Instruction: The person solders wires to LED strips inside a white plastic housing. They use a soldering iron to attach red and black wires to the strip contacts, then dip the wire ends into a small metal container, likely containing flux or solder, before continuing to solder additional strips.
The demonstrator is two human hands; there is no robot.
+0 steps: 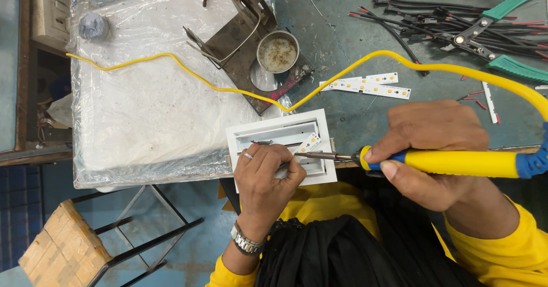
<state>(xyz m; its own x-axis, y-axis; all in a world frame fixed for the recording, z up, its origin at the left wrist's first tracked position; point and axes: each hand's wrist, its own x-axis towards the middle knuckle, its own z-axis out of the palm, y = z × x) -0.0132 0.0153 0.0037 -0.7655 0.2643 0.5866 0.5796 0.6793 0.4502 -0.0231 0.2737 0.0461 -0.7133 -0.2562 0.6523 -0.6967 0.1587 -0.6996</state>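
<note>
Soldering iron (456, 162) clamped tight in right hand (434, 150), lying left-right, tip just right of left hand (265, 176) pinching wire over white housing (279, 136).

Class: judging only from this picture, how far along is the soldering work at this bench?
Done: an LED strip already sits in the white housing. In hand: right hand applies the soldering iron; left hand steadies the work. Left: spare LED strips lie unmounted.

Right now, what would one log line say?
right hand: holds yellow soldering iron | left hand: on white housing | tip at LED strip
</note>
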